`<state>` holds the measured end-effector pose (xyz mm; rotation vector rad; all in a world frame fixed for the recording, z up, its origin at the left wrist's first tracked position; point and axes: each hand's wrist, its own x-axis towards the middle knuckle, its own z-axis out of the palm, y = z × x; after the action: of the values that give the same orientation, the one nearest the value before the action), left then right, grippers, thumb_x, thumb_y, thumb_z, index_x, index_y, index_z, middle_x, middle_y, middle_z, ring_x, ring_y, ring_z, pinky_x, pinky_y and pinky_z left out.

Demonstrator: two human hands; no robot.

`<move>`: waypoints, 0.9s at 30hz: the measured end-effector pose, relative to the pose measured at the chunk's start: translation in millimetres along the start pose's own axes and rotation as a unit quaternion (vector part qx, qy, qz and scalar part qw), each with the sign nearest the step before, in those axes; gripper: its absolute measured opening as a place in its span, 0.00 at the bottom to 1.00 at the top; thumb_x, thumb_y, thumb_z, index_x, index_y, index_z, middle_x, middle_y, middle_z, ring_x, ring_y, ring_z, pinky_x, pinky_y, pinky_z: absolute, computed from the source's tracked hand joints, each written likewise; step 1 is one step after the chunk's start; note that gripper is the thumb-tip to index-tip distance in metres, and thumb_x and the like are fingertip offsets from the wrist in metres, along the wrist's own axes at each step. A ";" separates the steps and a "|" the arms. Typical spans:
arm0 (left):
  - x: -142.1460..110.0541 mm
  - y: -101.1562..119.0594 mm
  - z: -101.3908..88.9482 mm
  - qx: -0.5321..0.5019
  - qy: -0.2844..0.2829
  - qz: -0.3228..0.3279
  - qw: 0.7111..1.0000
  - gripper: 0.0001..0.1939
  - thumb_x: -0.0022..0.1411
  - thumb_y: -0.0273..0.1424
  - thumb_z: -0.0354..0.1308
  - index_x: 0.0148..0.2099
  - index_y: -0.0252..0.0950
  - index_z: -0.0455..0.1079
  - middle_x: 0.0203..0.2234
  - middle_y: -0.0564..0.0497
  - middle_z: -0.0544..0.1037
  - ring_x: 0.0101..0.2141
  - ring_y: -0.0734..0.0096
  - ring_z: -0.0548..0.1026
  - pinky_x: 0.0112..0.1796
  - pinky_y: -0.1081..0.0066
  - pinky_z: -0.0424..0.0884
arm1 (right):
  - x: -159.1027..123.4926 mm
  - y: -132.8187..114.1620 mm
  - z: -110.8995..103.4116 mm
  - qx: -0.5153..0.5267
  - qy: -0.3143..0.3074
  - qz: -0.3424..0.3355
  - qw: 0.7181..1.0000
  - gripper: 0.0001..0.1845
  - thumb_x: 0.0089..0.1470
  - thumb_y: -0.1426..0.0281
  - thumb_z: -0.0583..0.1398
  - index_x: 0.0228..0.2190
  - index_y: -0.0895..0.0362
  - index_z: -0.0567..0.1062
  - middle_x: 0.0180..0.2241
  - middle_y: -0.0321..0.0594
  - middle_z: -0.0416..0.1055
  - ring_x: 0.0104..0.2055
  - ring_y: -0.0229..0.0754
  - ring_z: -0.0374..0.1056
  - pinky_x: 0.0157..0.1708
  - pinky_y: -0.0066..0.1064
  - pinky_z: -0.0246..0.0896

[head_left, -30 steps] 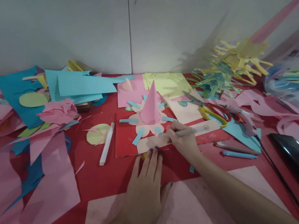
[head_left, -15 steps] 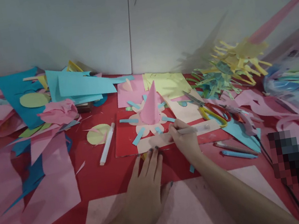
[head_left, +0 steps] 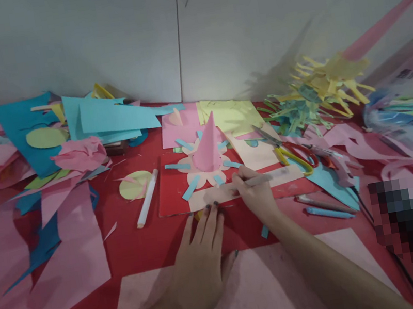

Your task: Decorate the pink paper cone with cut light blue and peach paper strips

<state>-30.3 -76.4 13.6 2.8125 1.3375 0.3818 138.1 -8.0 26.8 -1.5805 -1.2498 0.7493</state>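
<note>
My right hand is closed around a pale marker pen, its tip end over a peach paper strip. The strip lies along the front of a red board. My left hand lies flat, fingers stretched, with its fingertips at the strip's lower edge. Just behind the strip stands a pink paper cone on a peach flower-shaped base, with small blue paper tabs spread around it. The pen's tip is hidden by my fingers.
A white marker lies left of the board. To the right are scissors, a glue gun with a cord, and a blue pen. Paper scraps cover the left side. A white wall rises behind.
</note>
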 end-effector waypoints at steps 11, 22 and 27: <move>-0.7 -0.2 0.4 0.002 0.002 0.008 1.000 0.26 0.63 0.41 0.40 0.56 0.30 0.60 0.57 0.43 0.60 0.55 0.58 0.59 0.53 0.56 0.54 | -8.7 -3.8 7.2 -0.081 -0.050 -0.076 0.993 0.18 0.49 0.67 0.53 0.15 0.54 0.51 0.13 0.27 0.46 0.17 0.31 0.46 0.19 0.25 0.45; -0.5 -0.2 -0.1 0.000 -0.003 0.009 1.000 0.26 0.63 0.41 0.40 0.57 0.31 0.60 0.57 0.43 0.60 0.56 0.58 0.59 0.54 0.57 0.53 | -8.7 -2.4 6.4 -0.064 -0.052 -0.070 0.994 0.17 0.47 0.70 0.53 0.16 0.54 0.49 0.15 0.27 0.43 0.18 0.31 0.44 0.19 0.25 0.43; 0.1 -0.5 -0.1 0.005 -0.005 0.010 1.000 0.26 0.63 0.41 0.39 0.57 0.31 0.60 0.57 0.43 0.60 0.56 0.58 0.59 0.54 0.57 0.53 | -7.6 -2.1 3.4 -0.052 -0.047 -0.084 0.994 0.16 0.46 0.72 0.53 0.15 0.54 0.49 0.14 0.27 0.45 0.18 0.31 0.45 0.18 0.25 0.42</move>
<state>-30.7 -76.1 13.7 2.8332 1.3154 0.3636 132.1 -14.2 26.8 -1.5148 -1.4909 0.6681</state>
